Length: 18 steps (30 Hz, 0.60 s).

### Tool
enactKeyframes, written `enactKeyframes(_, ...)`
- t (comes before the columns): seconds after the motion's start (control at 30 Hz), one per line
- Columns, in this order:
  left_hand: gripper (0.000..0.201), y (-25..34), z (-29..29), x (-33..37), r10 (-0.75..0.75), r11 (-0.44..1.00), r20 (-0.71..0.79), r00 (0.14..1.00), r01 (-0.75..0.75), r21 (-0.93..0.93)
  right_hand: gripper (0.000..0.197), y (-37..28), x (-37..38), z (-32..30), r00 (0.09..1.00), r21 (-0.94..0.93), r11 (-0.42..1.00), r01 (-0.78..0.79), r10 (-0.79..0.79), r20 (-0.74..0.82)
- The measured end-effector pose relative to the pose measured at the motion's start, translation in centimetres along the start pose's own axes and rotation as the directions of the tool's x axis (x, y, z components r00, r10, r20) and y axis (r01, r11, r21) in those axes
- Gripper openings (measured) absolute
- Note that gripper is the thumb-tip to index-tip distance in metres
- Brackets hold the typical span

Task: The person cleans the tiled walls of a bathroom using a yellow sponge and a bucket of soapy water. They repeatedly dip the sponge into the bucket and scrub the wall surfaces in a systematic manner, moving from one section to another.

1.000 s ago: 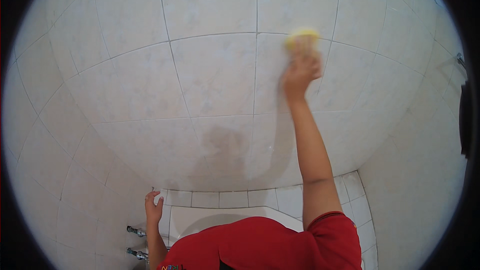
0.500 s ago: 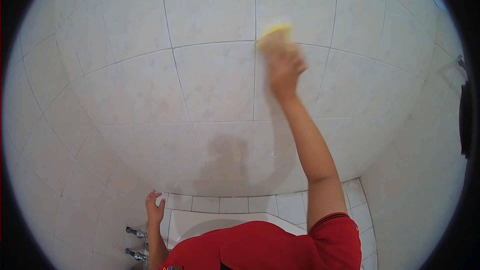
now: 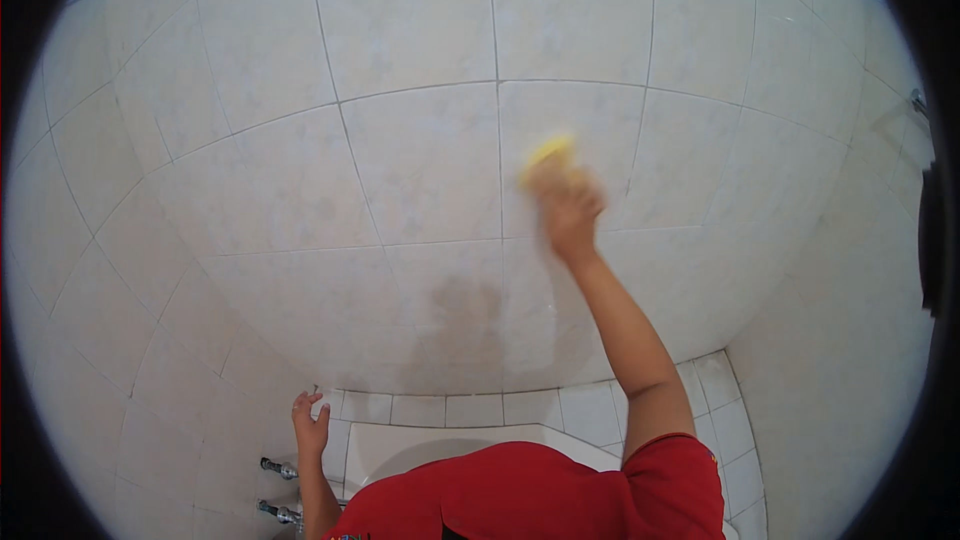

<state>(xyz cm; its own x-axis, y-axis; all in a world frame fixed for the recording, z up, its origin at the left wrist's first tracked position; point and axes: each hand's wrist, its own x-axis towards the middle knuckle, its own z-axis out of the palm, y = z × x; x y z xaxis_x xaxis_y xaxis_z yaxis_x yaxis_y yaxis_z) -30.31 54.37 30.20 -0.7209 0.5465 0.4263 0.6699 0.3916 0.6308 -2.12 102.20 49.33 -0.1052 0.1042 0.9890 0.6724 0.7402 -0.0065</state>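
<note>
Right arm stretched far, bent slightly; right hand blurred, grip grasping yellow sponge at tiled wall. Left hand near left, half-curled, grip released.

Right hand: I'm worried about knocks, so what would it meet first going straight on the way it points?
The way looks free: beyond the yellow sponge it holds, the right hand has only tiled wall running up and slightly left, though depth is hard to judge.
</note>
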Motion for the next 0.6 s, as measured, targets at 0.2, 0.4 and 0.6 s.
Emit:
enactKeyframes(0.2,0.026,0.8,-0.8,0.1,-0.016,1.0,-0.011,1.0,0.016,0.016,0.041,4.6,-5.2,-4.3,0.945,0.025,0.957,0.289,-0.29,0.154)
enactKeyframes(0.4,0.026,0.0,-1.3,0.3,-0.004,1.0,0.054,0.999,0.003,0.019,0.055,8.8,-0.4,-6.4,0.757,0.035,0.803,-0.595,0.574,-0.312)
enactKeyframes(0.6,0.025,1.8,-0.5,1.2,0.005,1.0,0.054,0.999,-0.005,0.006,0.055,3.2,-2.3,-6.0,0.968,-0.072,0.98,0.186,-0.17,0.187)
